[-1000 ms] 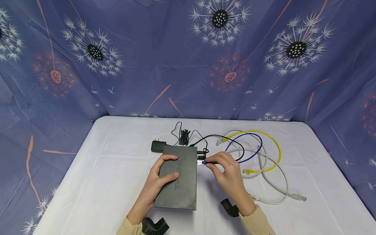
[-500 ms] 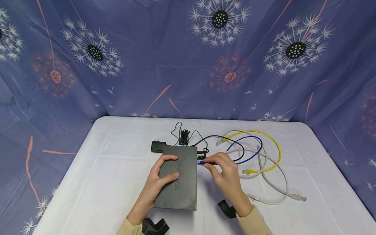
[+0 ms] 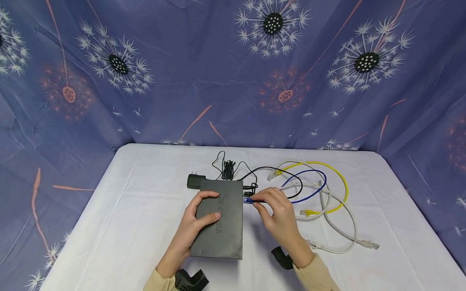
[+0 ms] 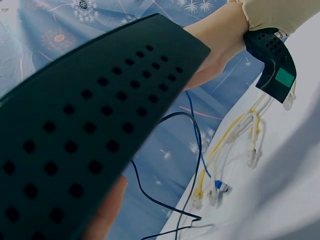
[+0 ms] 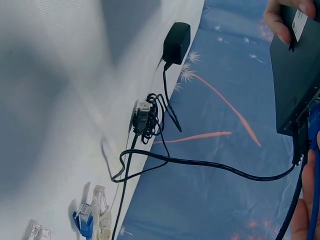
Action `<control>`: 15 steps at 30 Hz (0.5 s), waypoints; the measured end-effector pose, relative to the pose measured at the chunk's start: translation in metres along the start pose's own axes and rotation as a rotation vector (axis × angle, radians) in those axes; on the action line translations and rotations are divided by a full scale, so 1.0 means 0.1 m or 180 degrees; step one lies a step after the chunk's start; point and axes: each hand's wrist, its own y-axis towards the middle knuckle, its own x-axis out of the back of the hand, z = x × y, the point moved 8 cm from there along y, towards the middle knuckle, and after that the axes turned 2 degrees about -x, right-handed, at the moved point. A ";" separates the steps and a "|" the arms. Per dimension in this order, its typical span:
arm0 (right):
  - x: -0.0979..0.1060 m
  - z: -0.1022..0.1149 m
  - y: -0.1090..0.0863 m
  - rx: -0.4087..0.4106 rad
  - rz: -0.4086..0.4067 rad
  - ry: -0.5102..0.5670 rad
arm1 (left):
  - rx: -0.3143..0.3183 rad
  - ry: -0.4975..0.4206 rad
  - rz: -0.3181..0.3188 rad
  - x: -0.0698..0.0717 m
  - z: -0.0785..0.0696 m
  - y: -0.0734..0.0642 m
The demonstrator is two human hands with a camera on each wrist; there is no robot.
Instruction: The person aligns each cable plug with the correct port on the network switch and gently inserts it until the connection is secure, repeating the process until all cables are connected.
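A dark grey TP-LINK network switch (image 3: 223, 243) is gripped at its left side by my left hand (image 3: 191, 225), thumb and a finger on top. The right hand (image 3: 282, 215) pinches a blue Ethernet plug (image 3: 248, 201) right at the switch's right edge, by the ports. The right wrist view has that blue plug (image 5: 314, 117) at the port side, beside a black plug and cord (image 5: 299, 140). In the left wrist view the switch's perforated side (image 4: 100, 125) fills the foreground and hides most of my left hand.
A black power adapter (image 3: 196, 181) and its coiled cord (image 3: 228, 170) lie behind the switch. To the right, yellow (image 3: 346, 188), blue (image 3: 320, 171) and grey (image 3: 353, 218) cables loop over one another on the white tabletop (image 3: 137, 228). A patterned curtain (image 3: 200, 76) hangs behind.
The right hand has moved slightly left, bringing the blue plug against the switch; its pale front end no longer shows. The left hand and switch have shifted very slightly left.
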 end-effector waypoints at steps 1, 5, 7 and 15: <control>0.01 0.00 0.00 0.0012 -0.0019 0.0008 | -0.0001 -0.0004 0.0002 0.00 0.00 0.00; 0.02 -0.01 0.01 0.0027 -0.0064 0.0040 | -0.0008 -0.0034 0.0030 -0.03 -0.01 0.01; 0.03 -0.02 0.01 0.0027 -0.0081 0.0063 | 0.0000 -0.0051 0.0044 -0.04 -0.01 0.01; 0.07 -0.03 0.03 -0.0052 -0.0144 0.0151 | 0.0029 0.0001 0.0059 -0.07 -0.03 0.03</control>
